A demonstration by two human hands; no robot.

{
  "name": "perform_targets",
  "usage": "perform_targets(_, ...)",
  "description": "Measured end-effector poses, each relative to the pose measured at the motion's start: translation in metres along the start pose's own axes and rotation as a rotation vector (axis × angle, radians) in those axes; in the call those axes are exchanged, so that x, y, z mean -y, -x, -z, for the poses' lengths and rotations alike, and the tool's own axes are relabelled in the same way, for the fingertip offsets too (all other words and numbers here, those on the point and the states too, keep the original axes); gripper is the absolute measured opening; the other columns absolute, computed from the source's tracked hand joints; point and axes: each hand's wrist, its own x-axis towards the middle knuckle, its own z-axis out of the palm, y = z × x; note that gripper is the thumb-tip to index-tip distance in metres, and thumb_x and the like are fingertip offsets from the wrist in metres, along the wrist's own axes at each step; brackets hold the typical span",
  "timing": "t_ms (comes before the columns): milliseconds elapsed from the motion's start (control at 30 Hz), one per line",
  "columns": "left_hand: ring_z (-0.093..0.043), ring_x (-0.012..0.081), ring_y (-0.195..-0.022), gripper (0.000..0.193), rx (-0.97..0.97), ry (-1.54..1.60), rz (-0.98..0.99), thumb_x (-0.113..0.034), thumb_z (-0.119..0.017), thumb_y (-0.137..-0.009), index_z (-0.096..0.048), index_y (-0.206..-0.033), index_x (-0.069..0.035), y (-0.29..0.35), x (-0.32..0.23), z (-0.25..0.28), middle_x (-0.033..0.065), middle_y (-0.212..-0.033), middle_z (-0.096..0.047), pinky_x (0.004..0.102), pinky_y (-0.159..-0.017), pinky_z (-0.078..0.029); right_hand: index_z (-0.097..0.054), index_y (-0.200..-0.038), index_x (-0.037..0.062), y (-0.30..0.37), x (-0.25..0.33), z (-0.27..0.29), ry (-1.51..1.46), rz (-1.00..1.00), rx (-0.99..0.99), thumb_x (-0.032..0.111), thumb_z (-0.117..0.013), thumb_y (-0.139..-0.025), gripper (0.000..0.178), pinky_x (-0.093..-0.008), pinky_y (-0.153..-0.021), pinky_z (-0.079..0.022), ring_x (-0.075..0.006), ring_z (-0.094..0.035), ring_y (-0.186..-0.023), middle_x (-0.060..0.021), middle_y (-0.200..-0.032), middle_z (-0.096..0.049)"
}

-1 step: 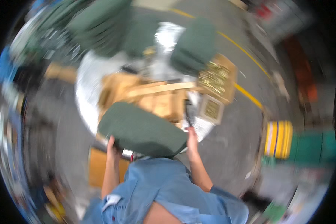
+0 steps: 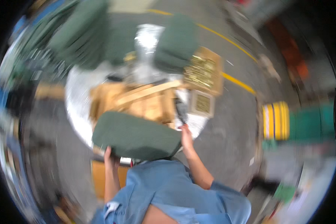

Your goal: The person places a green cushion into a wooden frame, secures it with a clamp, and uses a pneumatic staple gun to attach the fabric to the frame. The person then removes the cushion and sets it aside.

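A dark green fabric-covered cushion (image 2: 136,135) with rounded ends lies across in front of my body. My left hand (image 2: 110,158) grips its near left edge, thumb showing in front and the other fingers mostly hidden under it. At the right end, my right hand (image 2: 186,138) holds the cushion with its fingers partly out of sight. Just beyond it, a wooden frame (image 2: 145,99) of light boards rests on a round surface wrapped in silvery plastic (image 2: 77,100). A dark tool-like object (image 2: 181,110), blurred, lies near my right fingertips.
Right of the frame sit a cardboard box of brass-coloured metal pieces (image 2: 203,71) and a smaller box (image 2: 202,103). More green cushions (image 2: 177,43) are stacked at the back. A yellow floor line (image 2: 239,83) runs at the right, near a yellow striped bundle (image 2: 276,120).
The whole view has swung, so the table and boxes sit farther left in the picture. Both hands still hold the cushion, which appears slightly lower and farther left.
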Motion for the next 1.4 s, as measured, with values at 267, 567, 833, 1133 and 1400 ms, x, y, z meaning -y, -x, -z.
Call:
perform_targets(267,-0.055,0.0349,-0.138,0.075,-0.229,0.058,0.033,-0.048,-0.075,-0.096,-0.047,-0.154,-0.011,-0.061,-0.007,0.028,0.0129,-0.152,-0.055,0.0560,-0.113,-0.049,-0.074,-0.116,0.0103,-0.002,0.019,-0.020,0.058,-0.201,-0.059,0.048,-0.060,-0.098,0.044,-0.0389,-0.093,-0.052,-0.0311,-0.072,-0.104,-0.0133,-0.106,-0.077)
perform_targets(567,-0.051,0.0347,-0.141,0.062,-0.458,0.388,0.014,-0.041,-0.074,-0.097,-0.054,-0.149,-0.013,0.006,-0.006,0.040,0.0113,-0.151,-0.057,0.0595,-0.117,-0.043,-0.064,-0.135,0.0091,-0.118,0.206,-0.143,0.425,0.528,0.301,0.015,-0.068,-0.089,0.047,-0.0458,-0.109,-0.047,-0.0389,-0.059,-0.129,-0.0210,-0.138,-0.063)
perform_targets(833,-0.053,0.0300,-0.140,0.059,-0.517,0.667,-0.253,-0.034,-0.073,-0.101,-0.053,-0.149,-0.007,0.115,-0.002,0.070,0.0122,-0.151,-0.058,0.0542,-0.119,-0.041,-0.048,-0.153,0.0070,-0.202,0.151,-0.242,1.580,0.890,0.740,0.043,-0.078,-0.088,0.080,-0.0516,-0.108,-0.050,-0.0432,-0.059,-0.130,-0.0229,-0.145,-0.057)
perform_targets(1133,-0.046,0.0352,-0.147,0.073,-0.631,0.843,-0.192,-0.054,-0.072,-0.097,-0.051,-0.153,-0.012,0.132,0.037,0.149,0.0092,-0.158,-0.053,0.0596,-0.123,-0.032,-0.056,-0.131,0.0088,-0.058,0.270,-0.211,1.327,1.059,0.738,0.029,-0.084,-0.068,0.071,-0.0508,-0.083,-0.055,-0.0443,-0.064,-0.101,-0.0181,-0.113,-0.062)
perform_targets(1400,-0.042,0.0356,-0.151,0.084,-0.562,0.799,-0.178,-0.059,-0.068,-0.097,-0.041,-0.160,-0.010,0.159,0.028,0.196,0.0114,-0.162,-0.047,0.0592,-0.124,-0.032,-0.062,-0.128,0.0109,0.128,0.372,-0.395,0.824,1.300,0.947,0.032,-0.083,-0.066,0.068,-0.0475,-0.085,-0.056,-0.0397,-0.067,-0.105,-0.0150,-0.115,-0.064)
